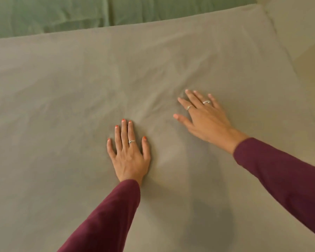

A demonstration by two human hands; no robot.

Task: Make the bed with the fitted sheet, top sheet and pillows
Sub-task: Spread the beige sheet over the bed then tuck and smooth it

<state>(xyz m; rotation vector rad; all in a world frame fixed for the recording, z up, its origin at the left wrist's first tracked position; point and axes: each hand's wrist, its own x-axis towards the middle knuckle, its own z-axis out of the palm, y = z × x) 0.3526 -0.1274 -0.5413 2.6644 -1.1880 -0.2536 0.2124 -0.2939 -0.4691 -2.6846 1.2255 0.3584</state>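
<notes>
A grey-beige sheet (62, 106) covers almost the whole bed and lies mostly flat, with soft wrinkles bunched between and ahead of my hands. My left hand (128, 151) rests palm down on the sheet near the middle, fingers spread. My right hand (204, 117) is also flat on the sheet, further ahead and to the right, fingers spread and pointing up-left. Both arms wear dark red sleeves. Along the far edge lies green bedding (62, 13), showing a seam between two soft parts.
The bed's right edge runs diagonally down the right side. Beyond it is a pale floor or wall (305, 42).
</notes>
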